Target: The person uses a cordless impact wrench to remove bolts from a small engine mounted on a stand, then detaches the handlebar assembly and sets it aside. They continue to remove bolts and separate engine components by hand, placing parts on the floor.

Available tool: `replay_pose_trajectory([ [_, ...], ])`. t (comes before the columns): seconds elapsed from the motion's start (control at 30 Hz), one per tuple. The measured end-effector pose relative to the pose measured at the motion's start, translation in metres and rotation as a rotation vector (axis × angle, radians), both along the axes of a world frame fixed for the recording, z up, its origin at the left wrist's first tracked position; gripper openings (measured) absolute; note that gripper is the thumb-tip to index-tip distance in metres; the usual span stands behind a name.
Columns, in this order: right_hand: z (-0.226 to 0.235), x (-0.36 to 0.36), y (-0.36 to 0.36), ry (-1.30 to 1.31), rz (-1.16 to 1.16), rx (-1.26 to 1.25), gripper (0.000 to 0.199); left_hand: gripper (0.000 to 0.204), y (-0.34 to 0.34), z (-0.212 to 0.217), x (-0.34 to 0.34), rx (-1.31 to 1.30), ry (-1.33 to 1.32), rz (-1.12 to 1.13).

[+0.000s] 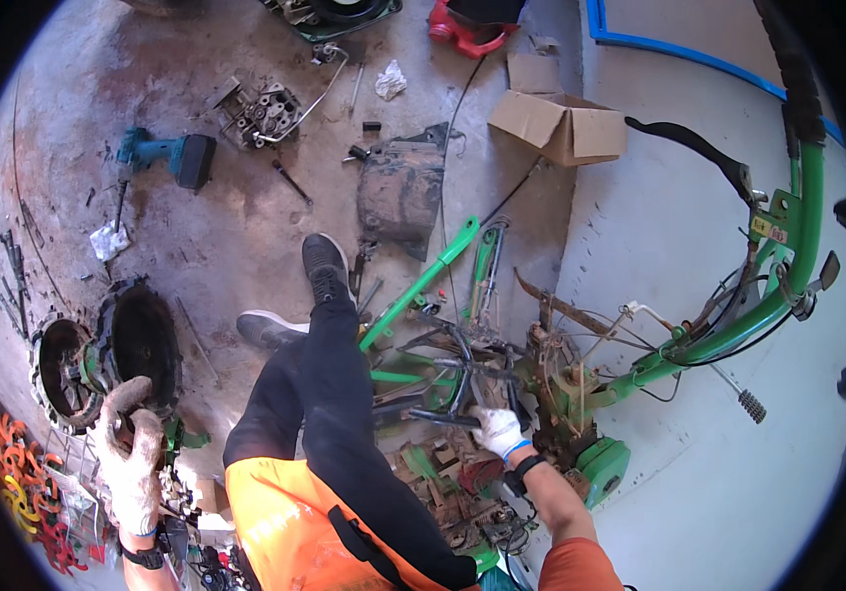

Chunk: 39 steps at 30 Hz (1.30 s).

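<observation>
My left hand, in a dirty white glove, grips the rim of a black lugged wheel at the lower left. A second lugged wheel lies just left of it. My right hand, also gloved, holds a dark metal bar on the frame of a green tiller machine. The machine's green handlebars rise to the right. My dark-trousered legs and black shoes stretch out between the two hands.
A teal cordless drill and an engine part lie on the stained concrete floor at top left. An open cardboard box, a dark metal cover and loose tools lie around. Red and orange parts are piled at far left.
</observation>
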State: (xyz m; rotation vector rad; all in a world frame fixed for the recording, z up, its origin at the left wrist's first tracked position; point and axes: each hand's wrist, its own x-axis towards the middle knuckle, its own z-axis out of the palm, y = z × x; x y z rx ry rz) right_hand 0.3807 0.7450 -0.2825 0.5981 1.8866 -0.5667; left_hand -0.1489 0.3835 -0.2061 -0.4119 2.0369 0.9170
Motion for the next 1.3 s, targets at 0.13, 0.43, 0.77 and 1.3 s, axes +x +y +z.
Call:
replay_pose_trajectory([
  [0.13, -0.014, 0.006, 0.008, -0.11, 0.09, -0.084, 0.035, 0.036, -0.005, 0.0, 0.0, -0.01, 0.032, -0.002],
  [0.43, -0.051, -0.038, -0.037, -0.055, -0.005, -0.191, 0.043, 0.038, -0.003, -0.002, 0.012, -0.02, -0.05, 0.014],
  [0.77, -0.036, -0.029, -0.006, -0.352, 0.294, -0.202, 0.031, 0.037, -0.041, 0.014, -0.004, -0.086, 0.174, -0.06],
  [1.3, -0.105, -0.057, -0.123, 0.018, 0.192, -0.12, 0.077, 0.034, -0.046, -0.001, 0.018, -0.021, 0.077, 0.049],
])
